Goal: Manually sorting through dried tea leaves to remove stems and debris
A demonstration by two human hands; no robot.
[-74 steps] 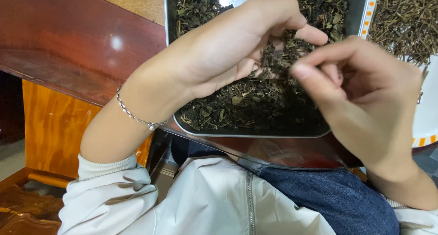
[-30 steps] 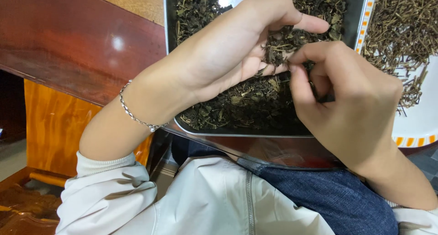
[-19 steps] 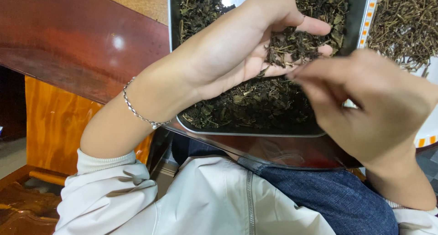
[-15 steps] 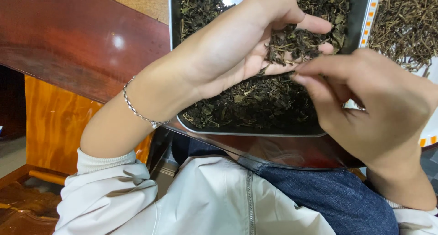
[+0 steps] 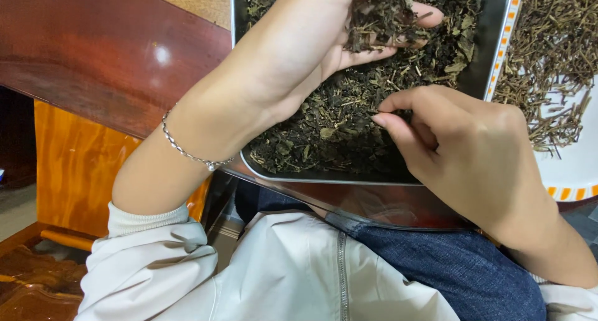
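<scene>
A metal tray [image 5: 324,176] on the wooden table holds a heap of dark dried leaves [image 5: 330,125]. My left hand [image 5: 311,41] is cupped palm up over the tray, with a clump of the leaves resting in its curled fingers. A thin silver bracelet [image 5: 187,150] circles that wrist. My right hand [image 5: 464,150] hovers low over the tray's right part, thumb and forefinger pinched together just above the leaves. Whether anything sits between those fingertips is hidden.
A white plate with an orange-striped rim [image 5: 570,190] lies to the right, piled with brown dried stems [image 5: 548,59]. The reddish glossy table top [image 5: 93,53] extends left. My white jacket and blue jeans fill the bottom, with an orange wooden chair [image 5: 75,171] at left.
My right hand swung out toward the plate of stems and has come back down to the leaves in the tray. My left hand stayed cupped with its clump of leaves.
</scene>
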